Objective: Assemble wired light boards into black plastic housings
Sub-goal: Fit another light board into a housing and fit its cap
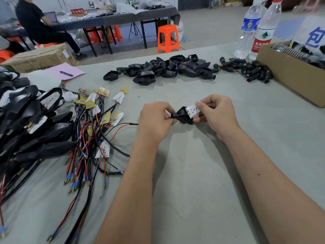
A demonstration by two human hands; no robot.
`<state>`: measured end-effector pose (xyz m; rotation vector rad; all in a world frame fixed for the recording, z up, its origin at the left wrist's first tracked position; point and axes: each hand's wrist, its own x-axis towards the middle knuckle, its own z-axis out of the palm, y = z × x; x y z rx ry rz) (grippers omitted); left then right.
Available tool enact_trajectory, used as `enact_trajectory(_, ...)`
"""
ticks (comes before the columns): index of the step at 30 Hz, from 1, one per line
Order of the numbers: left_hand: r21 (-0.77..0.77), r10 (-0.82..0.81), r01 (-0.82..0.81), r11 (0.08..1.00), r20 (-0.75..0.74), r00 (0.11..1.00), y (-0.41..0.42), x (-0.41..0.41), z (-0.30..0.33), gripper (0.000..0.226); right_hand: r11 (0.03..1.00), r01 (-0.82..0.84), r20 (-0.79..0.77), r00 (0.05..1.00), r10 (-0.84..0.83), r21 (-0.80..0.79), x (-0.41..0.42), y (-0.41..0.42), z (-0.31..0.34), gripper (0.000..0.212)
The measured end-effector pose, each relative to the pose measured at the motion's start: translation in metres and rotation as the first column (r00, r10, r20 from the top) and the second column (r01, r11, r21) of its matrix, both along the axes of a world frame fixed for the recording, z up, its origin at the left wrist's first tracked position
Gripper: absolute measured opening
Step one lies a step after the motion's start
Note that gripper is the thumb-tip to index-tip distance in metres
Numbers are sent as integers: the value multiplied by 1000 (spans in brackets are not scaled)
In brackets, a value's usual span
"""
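Note:
A black plastic housing (182, 115) is held just above the grey table between both hands. My right hand (215, 113) pinches a white light board (193, 110) at the housing's open mouth, tilted up. My left hand (155, 118) grips the housing's narrow neck, where the board's black and red wire (123, 125) comes out and trails left. A heap of empty housings (158, 69) lies at the back. Loose wired boards (98, 120) are tangled at the left.
Assembled housings with boards (31, 124) pile up at the far left. Small black connectors (249, 69) and a cardboard box (290, 76) sit at the back right, beside two water bottles (258, 29). A pink sheet with a pen (66, 72) lies back left.

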<state>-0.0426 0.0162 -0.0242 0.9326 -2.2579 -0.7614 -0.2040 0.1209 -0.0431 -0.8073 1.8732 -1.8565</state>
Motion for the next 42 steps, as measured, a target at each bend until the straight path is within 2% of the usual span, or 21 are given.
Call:
enact_trajectory(11, 69, -14, 18, 997, -59, 998, 11, -11, -3, 19, 1000, 19, 41, 999, -18, -2, 9, -2, 3, 11)
enact_trajectory(13, 92, -9, 16, 996, -78, 997, 12, -12, -4, 20, 996, 81, -54, 995, -78, 46, 11, -2, 3, 14)
enact_trajectory(16, 131, -2, 15, 991, -99, 995, 12, -13, -6, 20, 942, 273, -368, 910, -188, 194, 8, 1, 4, 19)
enact_trajectory(18, 157, -10, 27, 987, -109, 994, 11, -12, -7, 20, 918, 318, -427, 883, -196, 236, 7, 3, 5, 21)
enact_trajectory(21, 207, -12, 44, 977, -153, 988, 12, -12, -7, 19, 918, 285, -317, 929, -193, 275, 1, 5, 5, 28)
enact_trajectory(23, 264, -1, 59, 963, -215, 977, 14, -13, -6, 19, 963, 114, -143, 986, -81, 243, -5, 7, 7, 20)
enact_trajectory(25, 299, 0, 80, 951, -260, 965, 17, -14, -4, 19, 991, -55, 41, 998, 50, 122, -9, 9, 9, 8)
enact_trajectory(27, 218, 28, 32, 975, -267, 963, 21, -16, -1, 20, 997, -52, 113, 993, 45, 61, -13, 9, 7, 11)
enact_trajectory(29, 85, 172, -154, 984, -291, 941, 28, -18, 5, 11, 997, 28, 135, 990, -37, 68, -16, 9, 4, 13)
enact_trajectory(30, 84, 264, -251, 964, -320, 910, 32, -20, 8, 8, 996, 61, 160, 984, -72, 72, -17, 9, 3, 14)
enact_trajectory(31, 161, 354, -318, 934, -337, 872, 34, -23, 9, 19, 994, 85, 190, 977, -98, 75, -18, 9, 3, 17)
enact_trajectory(32, 351, 417, -301, 887, -323, 850, 36, -27, 9, 31, 991, 105, 217, 969, -120, 78, -19, 9, 2, 18)
enact_trajectory(33, 587, 433, -204, 784, -280, 857, 38, -30, 10, 40, 990, 119, 241, 961, -135, 79, -20, 9, 2, 19)
enact_trajectory(34, 783, 418, -74, 618, -247, 874, 42, -31, 12, 46, 989, 126, 268, 953, -143, 79, -21, 10, 3, 19)
enact_trajectory(35, 888, 395, 35, 458, -239, 887, 45, -31, 15, 49, 989, 129, 296, 944, -147, 79, -21, 11, 4, 19)
enact_trajectory(36, 927, 385, 102, 361, -248, 889, 45, -30, 15, 47, 989, 125, 319, 937, -144, 80, -22, 13, 5, 18)
enact_trajectory(37, 939, 410, 138, 315, -266, 873, 44, -29, 15, 44, 990, 114, 341, 930, -134, 77, -23, 15, 5, 16)
enact_trajectory(39, 937, 510, 188, 295, -320, 799, 40, -27, 16, 36, 995, 78, 383, 918, -99, 69, -27, 20, 8, 13)
enact_trajectory(42, 917, 623, 187, 353, -379, 684, 26, -28, 16, 27, 994, 56, 419, 903, -93, 98, -37, 32, 13, 11)
